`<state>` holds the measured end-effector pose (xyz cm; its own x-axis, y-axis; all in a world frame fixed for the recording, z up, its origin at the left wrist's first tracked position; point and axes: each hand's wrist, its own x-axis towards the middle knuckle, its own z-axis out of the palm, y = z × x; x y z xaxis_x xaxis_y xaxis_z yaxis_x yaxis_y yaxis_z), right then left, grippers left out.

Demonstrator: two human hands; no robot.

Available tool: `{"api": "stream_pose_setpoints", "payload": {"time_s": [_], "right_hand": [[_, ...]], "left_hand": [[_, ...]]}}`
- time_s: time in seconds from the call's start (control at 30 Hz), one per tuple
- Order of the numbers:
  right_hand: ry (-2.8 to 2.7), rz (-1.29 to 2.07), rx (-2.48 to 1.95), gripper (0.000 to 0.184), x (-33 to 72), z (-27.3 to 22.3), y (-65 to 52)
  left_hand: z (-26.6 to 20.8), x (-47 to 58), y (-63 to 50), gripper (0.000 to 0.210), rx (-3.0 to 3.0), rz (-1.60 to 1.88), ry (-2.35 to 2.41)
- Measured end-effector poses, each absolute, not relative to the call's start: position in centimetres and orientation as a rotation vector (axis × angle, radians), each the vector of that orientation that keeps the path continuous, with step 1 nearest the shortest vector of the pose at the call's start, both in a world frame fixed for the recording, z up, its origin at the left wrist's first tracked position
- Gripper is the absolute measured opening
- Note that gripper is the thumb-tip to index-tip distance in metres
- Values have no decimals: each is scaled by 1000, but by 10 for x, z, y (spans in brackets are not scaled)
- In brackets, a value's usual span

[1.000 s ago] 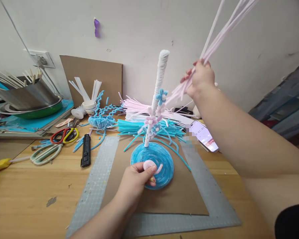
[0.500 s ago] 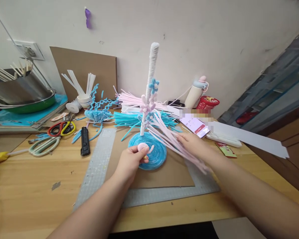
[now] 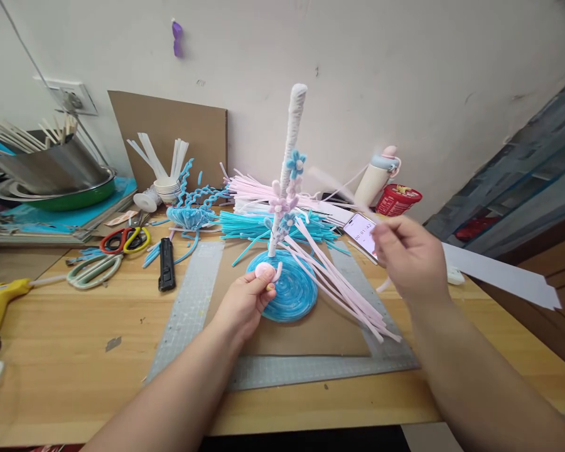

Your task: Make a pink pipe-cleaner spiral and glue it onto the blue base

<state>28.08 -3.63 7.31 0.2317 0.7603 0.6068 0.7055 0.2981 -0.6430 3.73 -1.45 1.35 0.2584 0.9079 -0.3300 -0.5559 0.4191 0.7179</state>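
My left hand (image 3: pixel 249 295) pinches a small pink pipe-cleaner coil (image 3: pixel 265 272) whose loose end curls up, in front of a round blue coiled base (image 3: pixel 292 292). In my right hand (image 3: pixel 407 257), raised over the right side, is a single pink pipe cleaner (image 3: pixel 336 186), blurred by motion. From the base rises a white wrapped post (image 3: pixel 292 129) with blue flowers (image 3: pixel 296 164) and pink flowers (image 3: pixel 282 206) on it. Several loose pink pipe cleaners (image 3: pixel 348 292) lie fanned out at the base's right.
Bundles of turquoise pipe cleaners (image 3: pixel 245 227) and pink ones lie behind the post. Brown cardboard (image 3: pixel 306 342) rests on a grey cutting mat (image 3: pixel 193 301). Scissors (image 3: pixel 94 271), a black cutter (image 3: pixel 166 267) and a yellow glue gun (image 3: pixel 4 301) are leftward; a phone (image 3: pixel 358 232) is right.
My right hand has lifted away from the loose pink bundle with one pipe cleaner, moving up and right. The left hand still holds the pink coil. The view has shifted slightly.
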Motion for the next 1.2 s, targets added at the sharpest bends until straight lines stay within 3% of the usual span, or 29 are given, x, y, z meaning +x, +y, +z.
{"api": "stream_pose_setpoints", "payload": {"time_s": [0.07,0.2,0.4,0.53,0.6,0.67,0.73,0.8,0.83,0.93,1.2], "right_hand": [[-1842,160,-1328,18,270,76,-50],[-2331,174,-1253,20,254,75,-65],[-2425,-8,-1483,23,246,67,-59],[-2358,-146,-1409,17,236,67,-58],[-2188,-203,-1301,23,225,66,-69],[-2039,44,-1110,21,208,62,-83],[-1948,739,-1031,9,187,54,-95],[-1509,1505,-1089,17,166,41,-97],[-1164,1736,-1091,16,157,35,-95],[-585,1779,-973,22,139,20,-79],[-541,1585,-906,25,130,12,-62]], "left_hand": [[16,36,-12,5,424,1083,771],[19,33,-7,16,246,1143,742],[22,29,-1,13,107,1254,704],[20,27,-1,12,121,1269,611],[19,26,0,13,127,1278,587],[19,24,1,15,134,1297,566],[20,23,0,16,144,1314,542],[22,24,-2,16,160,1312,515],[23,25,-4,15,170,1303,502],[25,29,-10,14,199,1238,487],[28,31,-20,24,338,1099,476]]}}
